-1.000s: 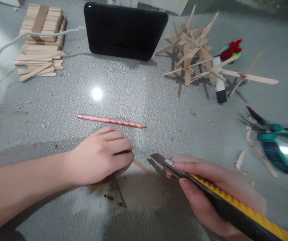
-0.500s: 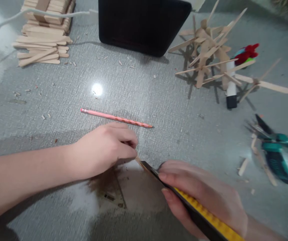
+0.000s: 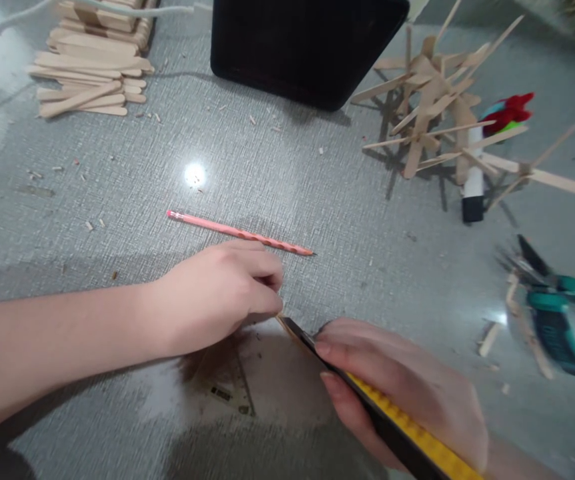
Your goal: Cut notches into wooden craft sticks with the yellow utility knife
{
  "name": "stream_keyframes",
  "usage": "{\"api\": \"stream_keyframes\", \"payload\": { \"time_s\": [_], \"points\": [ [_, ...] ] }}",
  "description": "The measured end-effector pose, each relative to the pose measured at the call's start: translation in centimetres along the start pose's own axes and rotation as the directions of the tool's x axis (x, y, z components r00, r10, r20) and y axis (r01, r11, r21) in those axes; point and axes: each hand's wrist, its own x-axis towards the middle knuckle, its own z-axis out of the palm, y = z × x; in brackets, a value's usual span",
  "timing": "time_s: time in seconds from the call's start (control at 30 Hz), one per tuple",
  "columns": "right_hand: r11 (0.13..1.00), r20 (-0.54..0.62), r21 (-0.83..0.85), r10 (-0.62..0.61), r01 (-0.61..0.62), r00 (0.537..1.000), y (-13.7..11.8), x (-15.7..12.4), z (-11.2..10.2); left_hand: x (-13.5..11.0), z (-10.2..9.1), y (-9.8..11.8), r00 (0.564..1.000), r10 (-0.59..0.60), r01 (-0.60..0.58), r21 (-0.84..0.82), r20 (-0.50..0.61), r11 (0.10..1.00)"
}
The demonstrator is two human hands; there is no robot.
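Observation:
My left hand (image 3: 222, 293) lies curled on the grey table, its fingers closed and pressing down on a thin wooden stick (image 3: 285, 327) that pokes out to the right of it. My right hand (image 3: 407, 393) grips a yellow and black utility knife (image 3: 402, 427), whose blade tip (image 3: 295, 328) rests against the stick right beside my left fingertips. A clear set square (image 3: 227, 383) lies under and just below my left hand. A pink pencil (image 3: 240, 233) lies just beyond my left hand.
Stacked craft sticks (image 3: 92, 73) sit at the back left. A black tablet (image 3: 307, 47) stands at the back middle. A glued stick structure (image 3: 442, 113) and a marker (image 3: 472, 187) are back right. Teal pliers (image 3: 552, 313) lie at the right.
My right hand has brought the knife leftward until its blade meets the stick by my left fingertips. The view has shifted, sliding everything on the table slightly right.

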Motion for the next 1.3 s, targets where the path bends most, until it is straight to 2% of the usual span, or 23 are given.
{"api": "stream_keyframes", "payload": {
  "time_s": [0.27,0.47,0.57,0.63,0.7,0.8,0.93,1.1,1.3],
  "points": [
    [1.0,0.054,-0.015,0.012,-0.012,0.998,0.0,-0.3,0.2,-0.1,0.1,0.0,1.0,-0.009,0.008,0.028,0.015,1.0],
    [0.997,0.144,0.076,0.023,-0.034,0.989,0.1,-0.3,0.2,0.0,-0.1,0.1,0.997,0.082,-0.081,0.08,-0.004,0.994],
    [0.979,0.206,0.159,0.095,-0.129,0.974,-0.2,0.3,0.0,0.1,-0.4,0.3,0.996,0.08,-0.083,0.109,0.034,0.991],
    [0.934,0.286,0.217,0.217,-0.283,0.934,-0.7,0.7,-0.2,0.2,-0.4,0.3,0.996,0.069,-0.074,0.098,0.049,0.992],
    [0.867,0.375,0.254,0.321,-0.429,0.87,-1.1,1.0,-0.4,0.3,-0.1,0.0,0.996,0.071,-0.074,0.075,0.046,0.994],
    [0.8,0.446,0.274,0.386,-0.534,0.808,-1.3,1.1,-0.7,0.3,0.4,-0.4,0.997,0.079,-0.08,0.057,0.025,0.995],
    [0.809,0.461,0.25,0.383,-0.532,0.8,-1.2,0.8,-0.8,0.3,0.3,-0.3,0.999,0.044,-0.046,0.049,0.029,0.998],
    [0.816,0.461,0.224,0.393,-0.533,0.796,-1.0,0.5,-0.9,0.5,-0.6,0.5,0.991,-0.038,0.03,0.067,0.132,0.997],
    [0.833,0.478,0.221,0.361,-0.508,0.801,-0.7,0.1,-0.9,0.7,-0.6,0.7,0.988,-0.064,0.055,0.07,0.14,0.996]
  ]
}}
